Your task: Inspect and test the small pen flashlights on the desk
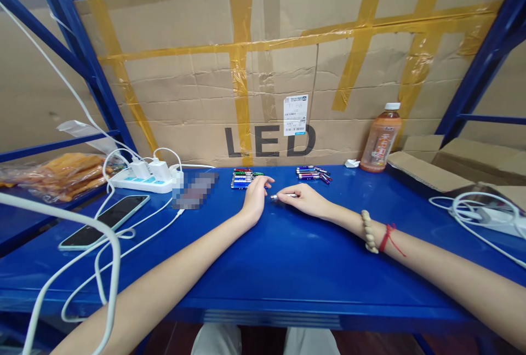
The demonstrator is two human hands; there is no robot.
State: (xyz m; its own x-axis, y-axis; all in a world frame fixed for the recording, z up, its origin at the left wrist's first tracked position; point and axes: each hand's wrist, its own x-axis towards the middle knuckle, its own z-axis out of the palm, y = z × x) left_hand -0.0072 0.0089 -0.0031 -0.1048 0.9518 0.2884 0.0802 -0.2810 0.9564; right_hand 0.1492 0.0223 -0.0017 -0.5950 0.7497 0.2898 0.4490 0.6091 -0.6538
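1. My right hand (306,200) rests on the blue tabletop (287,267) with its fingers curled around a small silver torch (282,196). The torch lies nearly flat, and its free end pokes out to the left, towards my other hand.
2. My left hand (255,197) lies palm down just beside that free end. Its fingers are loosely spread and hold nothing. I cannot tell whether it touches the torch.
3. My left fingertips reach close to a pile of coloured torches (244,178) lying side by side near the back of the tabletop.
4. A second pile of torches (313,174), more scattered, lies beyond my right hand and apart from the first pile.
5. On my right wrist I wear a bead bracelet (369,232) and, just behind it, a red string (388,237).
6. An orange drink bottle (381,138) with a white cap stands upright at the back right, against the taped cardboard sheet (197,86) marked LED.
7. To the right of the bottle sits an open cardboard box (427,171).
8. At the back left a white power strip (139,181) holds two chargers, and white cables (98,256) trail from it across the tabletop.
9. A phone (104,221) lies face up, in front of the power strip.
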